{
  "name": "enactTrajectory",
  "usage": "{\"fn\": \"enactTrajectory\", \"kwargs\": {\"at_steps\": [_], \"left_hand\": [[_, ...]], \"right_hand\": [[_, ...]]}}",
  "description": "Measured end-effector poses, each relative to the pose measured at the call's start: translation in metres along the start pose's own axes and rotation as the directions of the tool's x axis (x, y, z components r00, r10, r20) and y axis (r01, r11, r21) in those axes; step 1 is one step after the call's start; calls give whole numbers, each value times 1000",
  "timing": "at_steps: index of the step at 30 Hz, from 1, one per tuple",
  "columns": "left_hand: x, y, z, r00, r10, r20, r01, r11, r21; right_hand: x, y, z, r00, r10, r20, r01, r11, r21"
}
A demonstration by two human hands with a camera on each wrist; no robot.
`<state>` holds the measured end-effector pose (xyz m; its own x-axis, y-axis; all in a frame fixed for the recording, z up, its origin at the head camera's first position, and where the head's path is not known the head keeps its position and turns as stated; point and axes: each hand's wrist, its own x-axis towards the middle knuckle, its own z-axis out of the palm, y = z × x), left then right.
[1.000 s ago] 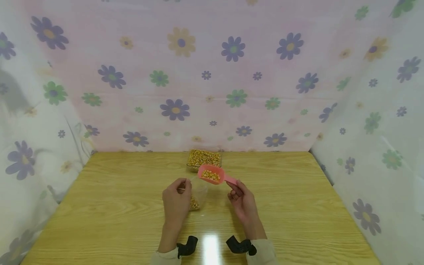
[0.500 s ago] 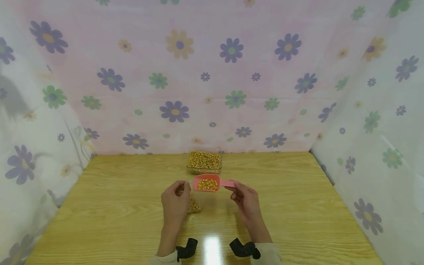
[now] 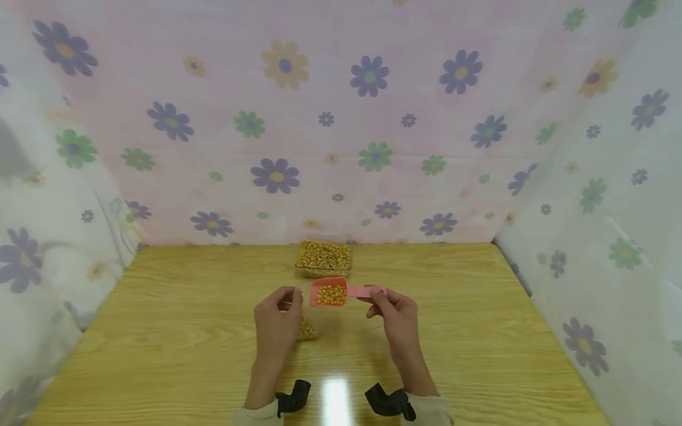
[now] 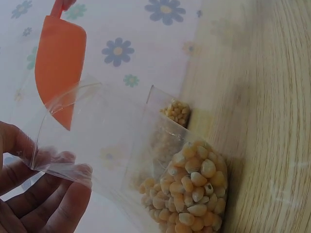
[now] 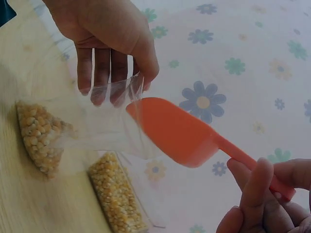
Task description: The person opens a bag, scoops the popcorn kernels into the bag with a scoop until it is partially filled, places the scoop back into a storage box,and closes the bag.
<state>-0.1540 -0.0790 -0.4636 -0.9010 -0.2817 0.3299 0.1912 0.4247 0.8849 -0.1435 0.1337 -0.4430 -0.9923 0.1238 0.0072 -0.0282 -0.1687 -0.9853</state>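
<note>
My left hand (image 3: 277, 319) pinches the rim of a clear plastic bag (image 4: 112, 126) between thumb and fingers. Corn kernels (image 4: 194, 189) fill the bottom of the bag, which rests on the table. By its handle, my right hand (image 3: 396, 316) holds a pinkish-red scoop (image 3: 328, 292) level, loaded with more kernels. The scoop's front edge reaches the bag's open mouth, overlapping it in both wrist views. In the head view, my left hand hides part of the bag.
Behind the scoop, a clear rectangular container (image 3: 323, 273) of corn kernels stands near the back edge of the wood-grain table (image 3: 186, 331). A flowered cloth (image 3: 309, 136) hangs behind and on both sides. Black camera mounts (image 3: 294, 397) sit at the wrists.
The scoop has come toward me and turned from slanting to nearly level, its front now nearer my left hand. My left hand keeps its pinch on the bag.
</note>
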Motion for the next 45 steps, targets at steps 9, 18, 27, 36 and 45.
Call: {"fn": "enactTrajectory", "kwargs": {"at_steps": [9, 18, 27, 36, 45], "left_hand": [[1, 0, 1, 1000, 7, 15, -7, 1000, -9], [3, 3, -1, 1000, 29, -13, -29, 1000, 11], [3, 3, -3, 999, 39, -26, -39, 999, 11], [2, 0, -3, 999, 24, -29, -25, 1000, -7], [1, -2, -3, 1000, 8, -18, -9, 999, -34]], "right_hand": [[-9, -15, 4, 996, -84, 36, 88, 987, -133], [-15, -27, 8, 983, -174, 63, 183, 963, -196], [-17, -28, 10, 980, -192, 51, 198, 961, -195], [-20, -28, 7, 974, -220, -45, 208, 960, -188], [-17, -23, 4, 956, -252, -150, 223, 957, -186]]}}
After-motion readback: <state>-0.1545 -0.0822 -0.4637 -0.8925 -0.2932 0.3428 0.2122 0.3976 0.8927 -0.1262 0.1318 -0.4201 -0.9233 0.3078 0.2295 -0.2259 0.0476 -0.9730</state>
